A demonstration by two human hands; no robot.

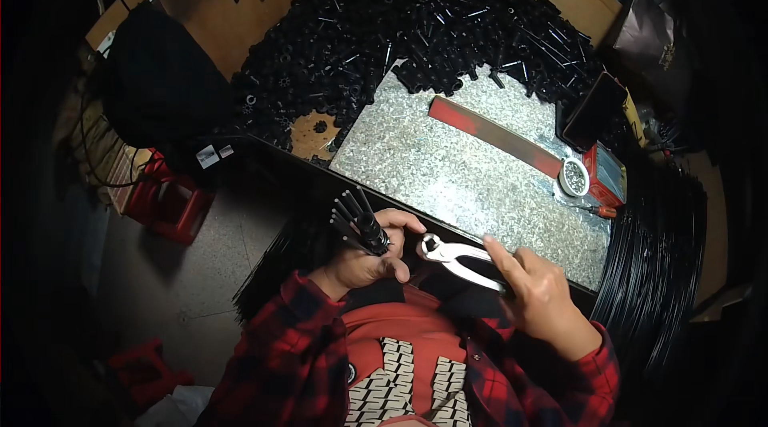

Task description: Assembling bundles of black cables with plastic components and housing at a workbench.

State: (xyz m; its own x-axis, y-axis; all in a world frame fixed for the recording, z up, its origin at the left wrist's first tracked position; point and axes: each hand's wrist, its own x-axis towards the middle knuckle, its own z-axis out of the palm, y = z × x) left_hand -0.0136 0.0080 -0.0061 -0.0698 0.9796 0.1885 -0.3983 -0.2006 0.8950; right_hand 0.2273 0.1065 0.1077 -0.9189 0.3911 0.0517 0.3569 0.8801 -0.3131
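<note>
My left hand (370,263) is closed round a black cylindrical part (371,229) with several thin, light-tipped black rods (350,205) fanning out at its upper left. In my right hand (538,287) is a pair of silver end-cutting pincers (460,253). Their rounded jaws point left and sit just beside my left fingertips, apart from the black part. My right index finger lies stretched along the upper handle, and my palm hides the handle ends. Both hands are above my lap, in front of the worktop's near edge.
On the speckled worktop (392,147) lie a long red-and-brown bar (496,137), a white cup of small metal pieces (574,177) and a red-handled screwdriver (596,209). A large heap of black parts (416,19) is piled behind. Long black rods (656,259) stand at right; a red stool (170,201) is at left.
</note>
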